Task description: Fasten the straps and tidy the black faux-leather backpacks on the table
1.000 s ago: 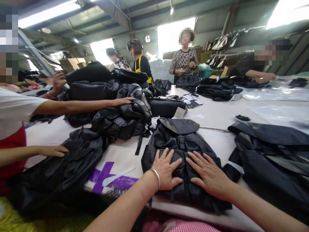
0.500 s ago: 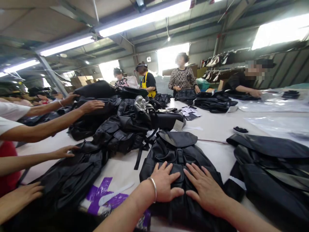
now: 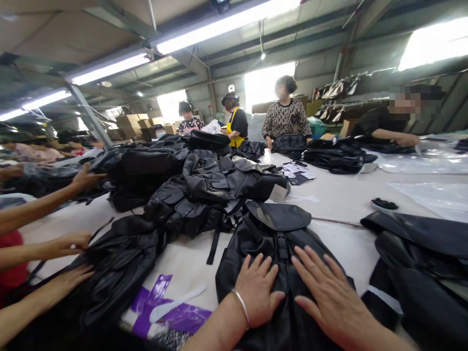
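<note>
A black backpack lies on the table in front of me, its flap toward the far side and a buckle strap down its middle. My left hand rests on its front with the fingers spread; a silver bangle circles that wrist. Beside it, my right hand has its fingers stretched out over the right half of the bag. Both palms face down and neither hand grips anything. The backpack's lower part is partly hidden behind my hands and forearms.
Another black backpack lies at the right. A heap of black bags rises at centre left. A co-worker's hands work on a backpack at the left. Purple tape and a white plastic knife lie near the front edge.
My right hand has shifted right and lifted slightly, farther from my left hand. At the left, a co-worker's hands have moved off the bag heap. My view has turned a little left.
</note>
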Available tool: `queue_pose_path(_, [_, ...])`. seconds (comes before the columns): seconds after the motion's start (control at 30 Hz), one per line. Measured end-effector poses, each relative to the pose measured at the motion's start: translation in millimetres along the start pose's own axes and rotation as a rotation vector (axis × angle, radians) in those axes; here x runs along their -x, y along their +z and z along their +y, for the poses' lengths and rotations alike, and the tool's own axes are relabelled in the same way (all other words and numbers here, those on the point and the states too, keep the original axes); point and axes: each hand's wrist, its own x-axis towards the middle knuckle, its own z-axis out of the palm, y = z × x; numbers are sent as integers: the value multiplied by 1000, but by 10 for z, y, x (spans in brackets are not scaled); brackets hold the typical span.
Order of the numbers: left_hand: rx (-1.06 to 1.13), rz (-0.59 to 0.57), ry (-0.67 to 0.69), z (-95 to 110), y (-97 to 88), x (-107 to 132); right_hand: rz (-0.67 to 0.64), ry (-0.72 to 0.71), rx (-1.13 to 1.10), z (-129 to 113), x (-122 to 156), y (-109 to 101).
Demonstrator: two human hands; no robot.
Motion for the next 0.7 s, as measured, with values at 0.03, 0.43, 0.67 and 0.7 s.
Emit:
queue_pose_path(0.03, [22,13,2,-14,-23,3,-21,-12,-9,28,34,87])
queue_pose_path(0.43, [71,393,-642,-628,34,-5,122,708,-320,668,447,630])
queue_pose_path(0.67, [394,146,-661,-1292,109,-57,-90,1048,-681,698,371,464])
queue_pose_path(0.7, [391,144,-677,-1364,120,-95,-79,1046,-698,694,319,386])
